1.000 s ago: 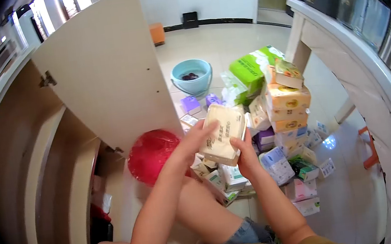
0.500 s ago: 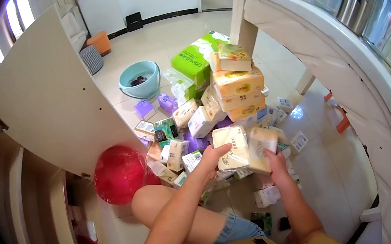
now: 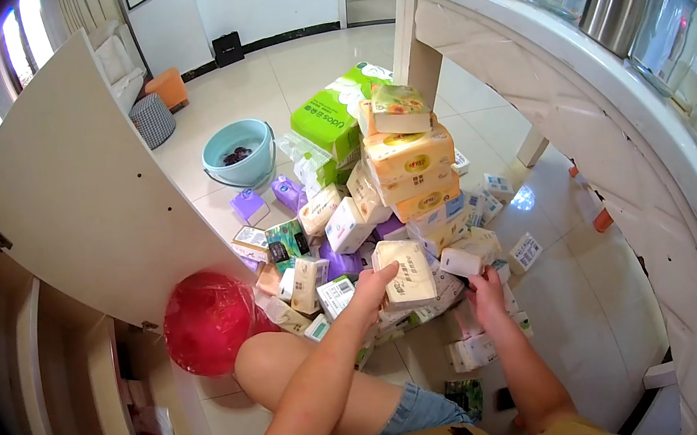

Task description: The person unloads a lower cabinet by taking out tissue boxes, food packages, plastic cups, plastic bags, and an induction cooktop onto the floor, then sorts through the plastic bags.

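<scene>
My left hand (image 3: 374,291) grips a cream tissue pack (image 3: 407,273) in clear wrap, with the thumb on its top and the other fingers mostly hidden beneath. To its right, my right hand (image 3: 488,294) has its fingers closed at the near edge of another tissue pack (image 3: 463,261), whose white end faces me. This pack is low over the heap, and I cannot tell whether it rests on it. Around both hands lie white, cream and purple packs. Beyond them rises a stack of orange tissue packs (image 3: 411,156), with a floral pack (image 3: 400,103) on top.
A large green tissue bundle (image 3: 327,119) lies behind the stack. Left of it stands a blue bucket (image 3: 242,174) with dark things inside. A red-lined bin (image 3: 208,324) sits by the open cabinet door (image 3: 86,164). On the right, a white table (image 3: 517,28) holds jars and a steel flask.
The right-hand pack has turned and moved back, away from the left-hand one, towards the heap. The left hand keeps its pack, now slightly tilted. The whole view has shifted a little.
</scene>
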Tool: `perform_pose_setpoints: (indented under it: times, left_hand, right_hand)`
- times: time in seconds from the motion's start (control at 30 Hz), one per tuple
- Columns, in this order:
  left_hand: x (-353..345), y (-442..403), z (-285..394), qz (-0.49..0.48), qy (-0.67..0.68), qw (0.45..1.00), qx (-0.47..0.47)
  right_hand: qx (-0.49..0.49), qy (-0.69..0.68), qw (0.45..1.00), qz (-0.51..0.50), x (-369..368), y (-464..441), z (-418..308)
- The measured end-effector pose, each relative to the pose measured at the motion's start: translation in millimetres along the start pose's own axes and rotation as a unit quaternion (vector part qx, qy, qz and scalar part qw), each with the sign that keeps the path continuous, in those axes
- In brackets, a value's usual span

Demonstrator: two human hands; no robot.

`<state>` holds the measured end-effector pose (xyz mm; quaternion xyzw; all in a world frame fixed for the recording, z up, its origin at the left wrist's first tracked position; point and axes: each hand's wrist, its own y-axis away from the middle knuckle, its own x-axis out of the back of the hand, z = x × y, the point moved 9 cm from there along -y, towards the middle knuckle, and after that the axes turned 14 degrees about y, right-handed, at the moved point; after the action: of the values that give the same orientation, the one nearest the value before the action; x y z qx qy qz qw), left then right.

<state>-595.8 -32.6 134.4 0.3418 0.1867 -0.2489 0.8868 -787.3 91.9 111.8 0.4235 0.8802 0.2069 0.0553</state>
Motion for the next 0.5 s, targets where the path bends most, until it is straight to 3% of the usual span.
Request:
perform_pose_setpoints:
  times: [0.07, 0.17, 0.2, 0.23, 0.3, 0.5]
  left_hand:
    - [1, -1, -1, -0.001, -0.007, 1.0, 0.004]
    - [0, -4, -10, -0.021, -0.038, 0.998, 0.038]
    - [-8, -4, -17, -0.056, -0.043, 0.996, 0.048]
    - [-15, -4, -21, -0.092, -0.049, 0.993, 0.058]
    - [-24, 3, -20, -0.122, -0.045, 0.989, 0.07]
    - [-27, 21, -20, -0.091, -0.073, 0.986, 0.119]
  right_hand:
    - [0.092, 0.115, 0.989, 0.02, 3, 5, -4]
    - [0.139, 0.132, 0.981, -0.017, -12, 6, 12]
    - [0.059, 0.008, 0.989, -0.134, -39, 39, -3]
    - [0.059, 0.008, 0.989, -0.135, -44, 46, -10]
    - [-0.031, -0.093, 0.963, -0.25, -68, 62, -5]
    - [0.027, -0.04, 0.974, -0.224, -59, 52, -13]
